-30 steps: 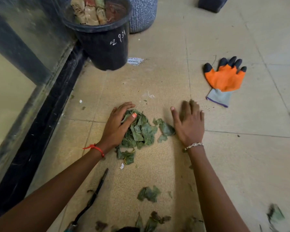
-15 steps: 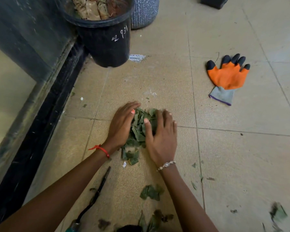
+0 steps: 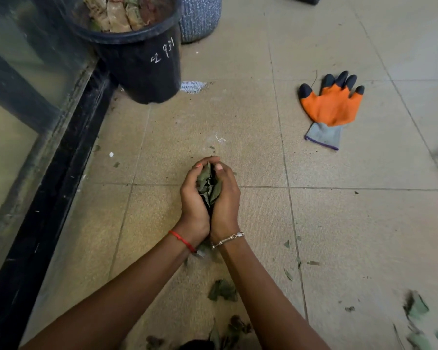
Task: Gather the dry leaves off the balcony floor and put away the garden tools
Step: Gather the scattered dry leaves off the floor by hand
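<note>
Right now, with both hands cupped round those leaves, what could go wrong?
1. The left hand and right hand cup the bunch of leaves. Some poke out at the top and under the wrists, so bits may drop on the way to the black bucket, if that is where they go.
2. Loose leaves lie on the floor near the forearms and could be crushed or missed.

Beige tiled floor (image 3: 352,236) meets a dusty glass door (image 3: 23,84) at left.
</note>
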A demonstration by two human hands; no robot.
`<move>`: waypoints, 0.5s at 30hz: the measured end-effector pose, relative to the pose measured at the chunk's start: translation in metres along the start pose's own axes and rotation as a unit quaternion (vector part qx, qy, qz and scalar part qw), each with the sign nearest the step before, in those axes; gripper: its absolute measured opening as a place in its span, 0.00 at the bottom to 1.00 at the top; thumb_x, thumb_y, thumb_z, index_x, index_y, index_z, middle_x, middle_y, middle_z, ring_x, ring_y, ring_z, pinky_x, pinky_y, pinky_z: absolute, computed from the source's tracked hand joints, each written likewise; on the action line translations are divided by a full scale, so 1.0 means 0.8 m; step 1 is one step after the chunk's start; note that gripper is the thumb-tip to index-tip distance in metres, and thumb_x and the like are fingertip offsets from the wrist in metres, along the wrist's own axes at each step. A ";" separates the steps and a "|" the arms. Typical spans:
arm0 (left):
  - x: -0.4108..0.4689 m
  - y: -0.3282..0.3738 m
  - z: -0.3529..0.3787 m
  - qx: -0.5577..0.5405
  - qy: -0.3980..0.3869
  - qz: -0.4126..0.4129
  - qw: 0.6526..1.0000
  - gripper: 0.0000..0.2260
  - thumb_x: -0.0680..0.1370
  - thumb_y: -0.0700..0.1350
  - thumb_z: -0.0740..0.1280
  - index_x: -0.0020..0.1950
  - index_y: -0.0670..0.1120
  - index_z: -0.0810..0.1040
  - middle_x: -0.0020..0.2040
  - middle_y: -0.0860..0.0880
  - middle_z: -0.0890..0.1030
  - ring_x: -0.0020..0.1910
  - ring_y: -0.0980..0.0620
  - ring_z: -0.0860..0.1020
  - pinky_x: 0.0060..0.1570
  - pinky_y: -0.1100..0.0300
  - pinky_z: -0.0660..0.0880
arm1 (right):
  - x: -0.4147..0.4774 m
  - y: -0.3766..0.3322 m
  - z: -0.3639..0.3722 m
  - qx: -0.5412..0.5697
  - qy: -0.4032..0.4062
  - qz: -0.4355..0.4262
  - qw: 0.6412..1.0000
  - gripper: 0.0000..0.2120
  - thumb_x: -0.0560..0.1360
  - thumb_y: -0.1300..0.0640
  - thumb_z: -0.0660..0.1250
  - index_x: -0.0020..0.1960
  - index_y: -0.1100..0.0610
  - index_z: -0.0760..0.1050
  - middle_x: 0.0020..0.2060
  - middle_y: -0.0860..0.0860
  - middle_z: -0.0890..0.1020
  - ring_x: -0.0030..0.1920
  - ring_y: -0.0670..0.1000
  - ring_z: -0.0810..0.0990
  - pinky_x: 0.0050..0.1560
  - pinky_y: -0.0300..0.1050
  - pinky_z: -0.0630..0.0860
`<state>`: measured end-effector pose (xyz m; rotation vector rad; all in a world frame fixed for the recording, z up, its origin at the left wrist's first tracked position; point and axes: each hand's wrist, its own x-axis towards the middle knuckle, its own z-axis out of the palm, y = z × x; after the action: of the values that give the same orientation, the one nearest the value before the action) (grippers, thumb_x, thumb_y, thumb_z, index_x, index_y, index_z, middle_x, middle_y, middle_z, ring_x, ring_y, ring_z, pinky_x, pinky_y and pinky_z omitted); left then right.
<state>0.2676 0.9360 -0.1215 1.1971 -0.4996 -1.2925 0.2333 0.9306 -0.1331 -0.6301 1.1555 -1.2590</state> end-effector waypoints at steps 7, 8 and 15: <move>0.014 0.002 0.028 -0.065 -0.039 -0.032 0.997 0.12 0.81 0.42 0.54 0.51 0.45 0.77 0.44 0.51 0.81 0.44 0.58 0.80 0.45 0.69 0.75 | 0.007 -0.030 -0.015 0.095 -0.004 0.007 0.995 0.07 0.77 0.63 0.61 0.49 0.63 0.78 0.44 0.55 0.81 0.47 0.49 0.81 0.48 0.38 0.77; 0.017 0.005 0.036 -0.064 -0.040 -0.032 0.997 0.12 0.81 0.41 0.54 0.53 0.45 0.77 0.48 0.50 0.80 0.48 0.57 0.79 0.48 0.67 0.75 | 0.013 -0.034 -0.018 0.106 -0.003 0.004 0.994 0.08 0.78 0.62 0.61 0.50 0.64 0.78 0.44 0.56 0.81 0.48 0.50 0.80 0.50 0.40 0.77; 0.039 -0.016 0.091 -0.101 -0.050 -0.027 0.993 0.15 0.79 0.39 0.55 0.50 0.47 0.82 0.44 0.52 0.82 0.43 0.60 0.81 0.44 0.69 0.77 | 0.065 -0.053 -0.052 0.222 0.008 0.039 0.974 0.15 0.74 0.59 0.65 0.57 0.67 0.76 0.57 0.61 0.79 0.59 0.55 0.78 0.62 0.49 0.73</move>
<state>0.2090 0.8810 -0.1155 0.9862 -0.3997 -1.4186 0.1736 0.8794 -0.1261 -0.2373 0.8607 -1.3979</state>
